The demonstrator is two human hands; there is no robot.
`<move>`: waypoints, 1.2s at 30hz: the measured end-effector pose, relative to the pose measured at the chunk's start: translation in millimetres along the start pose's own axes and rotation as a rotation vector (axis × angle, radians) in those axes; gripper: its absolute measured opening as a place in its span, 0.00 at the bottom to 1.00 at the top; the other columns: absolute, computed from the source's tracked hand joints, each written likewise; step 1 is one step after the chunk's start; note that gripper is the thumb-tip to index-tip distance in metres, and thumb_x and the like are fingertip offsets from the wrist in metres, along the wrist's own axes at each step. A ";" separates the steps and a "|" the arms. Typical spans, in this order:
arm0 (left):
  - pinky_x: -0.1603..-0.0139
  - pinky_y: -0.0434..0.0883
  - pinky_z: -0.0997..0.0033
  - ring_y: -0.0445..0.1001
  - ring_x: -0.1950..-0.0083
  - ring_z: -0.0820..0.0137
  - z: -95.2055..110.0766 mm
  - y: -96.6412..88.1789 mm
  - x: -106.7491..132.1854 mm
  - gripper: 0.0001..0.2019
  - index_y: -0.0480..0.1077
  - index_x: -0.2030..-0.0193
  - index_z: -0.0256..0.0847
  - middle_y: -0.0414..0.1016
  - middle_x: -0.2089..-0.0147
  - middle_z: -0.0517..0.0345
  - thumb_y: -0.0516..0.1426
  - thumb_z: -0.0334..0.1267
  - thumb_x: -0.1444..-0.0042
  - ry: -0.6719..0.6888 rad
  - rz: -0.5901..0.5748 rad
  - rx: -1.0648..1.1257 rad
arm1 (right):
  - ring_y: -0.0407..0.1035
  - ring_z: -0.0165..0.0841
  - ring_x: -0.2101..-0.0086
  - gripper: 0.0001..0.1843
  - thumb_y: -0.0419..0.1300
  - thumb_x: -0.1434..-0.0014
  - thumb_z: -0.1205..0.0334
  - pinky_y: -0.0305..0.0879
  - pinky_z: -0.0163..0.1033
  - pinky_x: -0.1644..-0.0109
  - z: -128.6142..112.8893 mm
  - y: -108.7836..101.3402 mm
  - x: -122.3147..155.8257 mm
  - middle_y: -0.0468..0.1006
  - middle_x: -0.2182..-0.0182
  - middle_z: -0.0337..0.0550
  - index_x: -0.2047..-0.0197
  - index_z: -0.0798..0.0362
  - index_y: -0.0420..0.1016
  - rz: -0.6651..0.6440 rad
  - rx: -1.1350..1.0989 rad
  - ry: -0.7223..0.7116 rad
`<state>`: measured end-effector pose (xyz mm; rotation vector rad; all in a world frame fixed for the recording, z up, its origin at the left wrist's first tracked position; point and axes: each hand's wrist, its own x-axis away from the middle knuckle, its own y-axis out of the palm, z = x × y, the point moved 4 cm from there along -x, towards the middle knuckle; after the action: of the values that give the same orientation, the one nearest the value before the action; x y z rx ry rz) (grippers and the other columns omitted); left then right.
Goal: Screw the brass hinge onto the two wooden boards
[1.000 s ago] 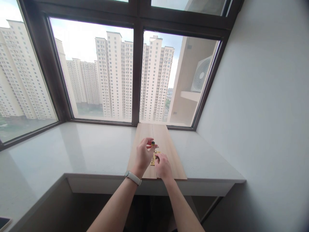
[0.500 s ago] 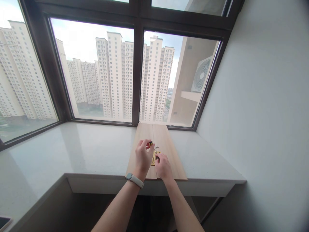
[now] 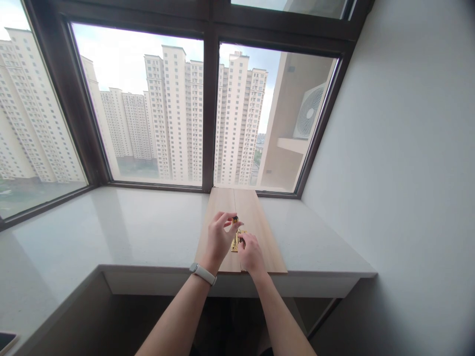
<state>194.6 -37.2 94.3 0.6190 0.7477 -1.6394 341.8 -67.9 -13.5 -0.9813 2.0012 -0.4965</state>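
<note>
Two pale wooden boards (image 3: pixel 222 200) lie side by side, a narrow seam between them. A gold-coloured metal hinge (image 3: pixel 234 246) rests over the seam, partly covered by my hands. My left hand (image 3: pixel 219 237) pinches the black-and-yellow handle of a small screwdriver (image 3: pixel 235 219) above the hinge; its tip is hard to see. My right hand (image 3: pixel 251 252) has its fingers curled at the hinge's right side, closed on something small and dark that I cannot make out.
The boards lie on a white windowsill counter (image 3: pixel 156 227), reaching its front edge. Beyond stands a dark-framed window (image 3: pixel 210 113), with a white wall (image 3: pixel 401 148) on the right. A dark flat object (image 3: pixel 6 340) is at the lower left corner. My left wrist wears a pale-banded watch (image 3: pixel 202 273).
My left hand has turned slightly, and the screwdriver handle has shifted a little to the right and stands more upright. My right hand stays at the hinge. The view has shifted slightly.
</note>
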 end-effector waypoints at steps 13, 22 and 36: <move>0.62 0.82 0.69 0.80 0.62 0.70 -7.6 1.1 -6.7 0.06 0.76 0.55 0.43 0.76 0.59 0.55 0.62 0.37 0.39 -0.026 -0.049 0.054 | 0.70 0.40 0.50 0.18 0.50 0.40 0.70 0.65 0.43 0.43 -0.5 -0.9 0.3 0.79 0.54 0.47 0.53 0.50 0.77 0.008 -0.005 0.001; 0.56 0.81 0.61 0.78 0.58 0.67 -1.6 1.8 7.0 0.10 0.75 0.52 0.45 0.76 0.56 0.54 0.63 0.39 0.39 0.006 0.084 -0.135 | 0.70 0.41 0.51 0.18 0.51 0.40 0.70 0.65 0.43 0.43 0.2 -0.6 0.1 0.80 0.55 0.47 0.53 0.49 0.78 0.008 -0.014 -0.004; 0.64 0.81 0.66 0.79 0.63 0.67 -4.1 13.0 15.4 0.06 0.71 0.62 0.41 0.77 0.63 0.54 0.63 0.40 0.39 -0.098 0.207 -0.103 | 0.69 0.41 0.52 0.17 0.51 0.40 0.70 0.65 0.42 0.45 2.4 0.9 0.1 0.79 0.57 0.48 0.55 0.50 0.78 0.018 -0.017 -0.013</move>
<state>204.4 -45.7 78.3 0.5214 0.6689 -1.4213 343.3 -67.4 -15.5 -0.9736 2.0046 -0.4629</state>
